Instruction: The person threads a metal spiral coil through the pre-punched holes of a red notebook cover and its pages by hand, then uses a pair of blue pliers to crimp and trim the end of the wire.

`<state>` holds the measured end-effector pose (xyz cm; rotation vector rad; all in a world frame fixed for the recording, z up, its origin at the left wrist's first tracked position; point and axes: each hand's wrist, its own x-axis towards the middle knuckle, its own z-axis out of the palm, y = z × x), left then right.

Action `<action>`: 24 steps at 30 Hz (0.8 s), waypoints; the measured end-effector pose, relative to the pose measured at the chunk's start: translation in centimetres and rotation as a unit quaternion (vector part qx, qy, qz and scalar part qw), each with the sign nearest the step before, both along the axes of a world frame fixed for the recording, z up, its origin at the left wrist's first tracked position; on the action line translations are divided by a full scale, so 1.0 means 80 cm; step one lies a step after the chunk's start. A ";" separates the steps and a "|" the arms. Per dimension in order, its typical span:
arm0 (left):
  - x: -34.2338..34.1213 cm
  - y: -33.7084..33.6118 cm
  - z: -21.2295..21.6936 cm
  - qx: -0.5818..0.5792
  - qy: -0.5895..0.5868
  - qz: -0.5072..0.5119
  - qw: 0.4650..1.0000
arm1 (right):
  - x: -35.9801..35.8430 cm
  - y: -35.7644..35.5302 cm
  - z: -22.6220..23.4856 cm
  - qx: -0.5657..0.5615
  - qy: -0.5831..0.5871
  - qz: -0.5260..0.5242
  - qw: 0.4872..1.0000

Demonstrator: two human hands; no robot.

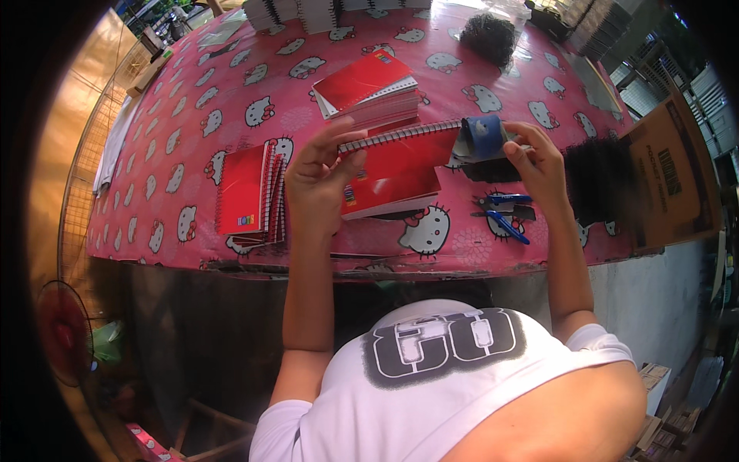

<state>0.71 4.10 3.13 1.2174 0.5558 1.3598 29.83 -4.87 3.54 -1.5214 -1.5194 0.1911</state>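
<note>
Between my hands, above the table, is a red notebook (412, 146) with a spiral wire binding along its upper edge. My left hand (319, 173) pinches the left end of the binding between thumb and fingers. At its right end, my right hand (533, 158) grips a blue and grey piece (483, 137), whose exact kind I cannot make out. Just below lie more red notebooks (396, 202), partly covered by the held one. Blue-handled pliers (504, 215) rest on the table below my right hand.
Spiral-bound red notebooks (245, 192) are stacked at left; red-covered page stacks (369, 85) sit beyond my hands. A black tangled bundle (489, 38) lies farther back, a larger dark bristly mass (600, 181) at right beside a cardboard box (670, 173). A patterned pink cloth (169, 215) covers the table.
</note>
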 end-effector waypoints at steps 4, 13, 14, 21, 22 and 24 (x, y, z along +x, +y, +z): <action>-0.004 -0.003 -0.003 -0.022 -0.036 -0.030 0.999 | -0.041 0.019 0.013 0.006 0.149 0.117 0.982; -0.006 -0.006 -0.024 -0.065 -0.126 -0.015 0.990 | -0.047 0.027 0.018 -0.073 0.213 0.162 0.961; -0.003 -0.008 -0.022 -0.055 -0.124 -0.008 0.991 | -0.046 0.025 0.019 -0.062 0.204 0.158 0.964; -0.006 -0.007 -0.017 -0.065 -0.085 -0.015 0.994 | -0.053 -0.011 0.018 -0.049 0.161 0.100 0.981; -0.005 -0.007 -0.018 -0.048 -0.078 -0.008 0.996 | -0.051 -0.016 0.015 -0.053 0.152 0.094 0.982; -0.003 -0.007 -0.019 -0.013 -0.066 0.007 0.998 | -0.043 -0.027 0.005 -0.064 0.087 0.081 0.991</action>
